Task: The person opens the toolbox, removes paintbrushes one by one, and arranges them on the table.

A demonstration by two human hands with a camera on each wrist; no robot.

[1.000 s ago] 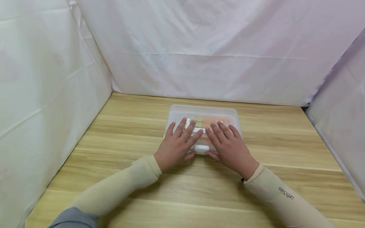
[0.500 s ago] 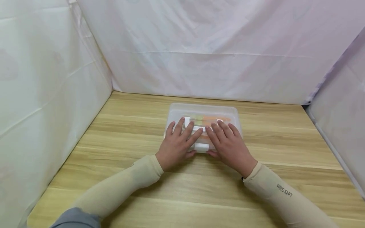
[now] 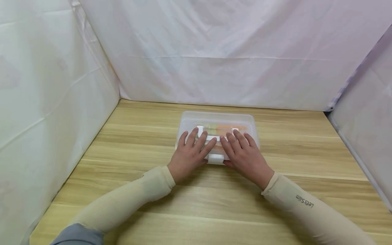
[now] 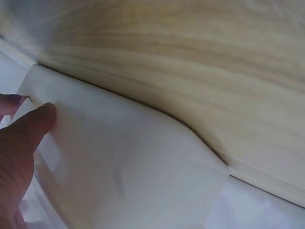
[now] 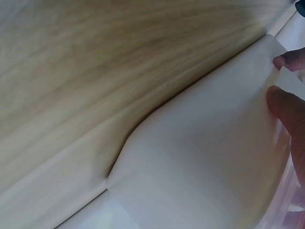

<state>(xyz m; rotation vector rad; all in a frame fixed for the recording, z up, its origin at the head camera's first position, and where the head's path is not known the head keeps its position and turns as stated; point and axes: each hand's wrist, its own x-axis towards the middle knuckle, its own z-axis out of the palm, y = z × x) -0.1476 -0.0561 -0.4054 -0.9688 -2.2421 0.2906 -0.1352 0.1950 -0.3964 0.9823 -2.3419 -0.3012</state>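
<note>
A translucent plastic box (image 3: 217, 117) with a white handle (image 3: 211, 138) on its lid lies near the far side of the table. A white latch (image 3: 215, 159) sits at the middle of its front edge. My left hand (image 3: 188, 153) rests on the left part of the lid, fingers spread and fairly straight. On the right part lies my right hand (image 3: 247, 155), spread the same way. In the wrist views, the left thumb (image 4: 31, 129) and right thumb (image 5: 286, 107) touch the box's front wall near the latch. Orange and yellow-green things (image 3: 229, 127) show blurrily through the lid.
The wood-grain table (image 3: 196, 217) extends around the box on every side. White cloth walls (image 3: 229, 78) close it in at the back, left and right. The back wall stands a short way behind the box.
Both thumbs have tucked in against the box's front beside the latch, so less of them shows. The other fingers and the box stay nearly in place.
</note>
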